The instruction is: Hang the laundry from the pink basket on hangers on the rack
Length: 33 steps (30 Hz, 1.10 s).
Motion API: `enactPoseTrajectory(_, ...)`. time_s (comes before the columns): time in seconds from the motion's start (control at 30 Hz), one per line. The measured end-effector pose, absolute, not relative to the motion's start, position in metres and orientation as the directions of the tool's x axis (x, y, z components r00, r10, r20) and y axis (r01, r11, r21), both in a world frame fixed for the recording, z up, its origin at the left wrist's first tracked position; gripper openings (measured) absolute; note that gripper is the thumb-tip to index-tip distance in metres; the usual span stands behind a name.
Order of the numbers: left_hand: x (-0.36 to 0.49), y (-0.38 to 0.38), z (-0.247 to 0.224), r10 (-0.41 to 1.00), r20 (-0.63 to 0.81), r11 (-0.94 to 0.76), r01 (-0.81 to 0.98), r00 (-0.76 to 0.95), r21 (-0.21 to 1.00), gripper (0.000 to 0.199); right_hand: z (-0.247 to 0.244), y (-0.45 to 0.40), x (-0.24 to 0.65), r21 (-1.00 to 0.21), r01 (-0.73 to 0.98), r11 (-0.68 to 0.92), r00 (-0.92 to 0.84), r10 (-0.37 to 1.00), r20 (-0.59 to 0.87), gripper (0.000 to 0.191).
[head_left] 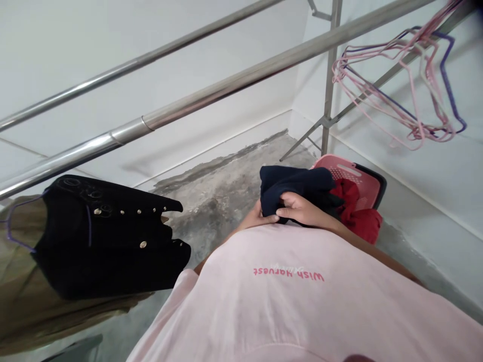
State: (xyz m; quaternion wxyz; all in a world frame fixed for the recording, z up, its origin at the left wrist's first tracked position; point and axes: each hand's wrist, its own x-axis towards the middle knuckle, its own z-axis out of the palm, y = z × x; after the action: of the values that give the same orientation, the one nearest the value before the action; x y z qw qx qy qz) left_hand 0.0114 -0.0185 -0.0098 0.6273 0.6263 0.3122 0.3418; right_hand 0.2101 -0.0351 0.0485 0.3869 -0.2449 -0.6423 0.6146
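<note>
I hold a bunched dark navy garment in front of my chest, just above my pink shirt. My left hand grips its lower edge from the left. My right hand pinches the same edge from the right, thumb on top. Behind the garment stands a pink laundry basket with red clothing spilling over its near side.
Two steel rails run diagonally overhead. A black studded garment on a purple hanger and an olive one hang at left. Several pink and purple hangers dangle top right. Rough concrete floor meets white walls.
</note>
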Motion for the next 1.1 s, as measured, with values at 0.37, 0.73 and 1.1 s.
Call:
enactPoseTrajectory(0.37, 0.017, -0.015, -0.025, 0.935, -0.043, 0.107, -0.162, 0.353, 0.981, 0.053, 0.043, -0.026, 0.242, -0.989, 0.022, 0.143, -0.518, 0.848, 0.111, 0.045)
enactPoseTrajectory(0.73, 0.029, -0.004, -0.031, 0.915, -0.204, 0.323, -0.329, 0.347, 0.887, 0.054, 0.049, 0.016, 0.408, -0.858, 0.507, 0.087, 0.754, 0.439, 0.490, 0.046)
enactPoseTrajectory(1.1, 0.033, 0.001, -0.035, 0.905, -0.228, 0.366, -0.384, 0.360, 0.848, 0.053, 0.031, 0.044, 0.429, -0.949, 0.149, 0.280, 0.836, 0.478, 0.272, 0.035)
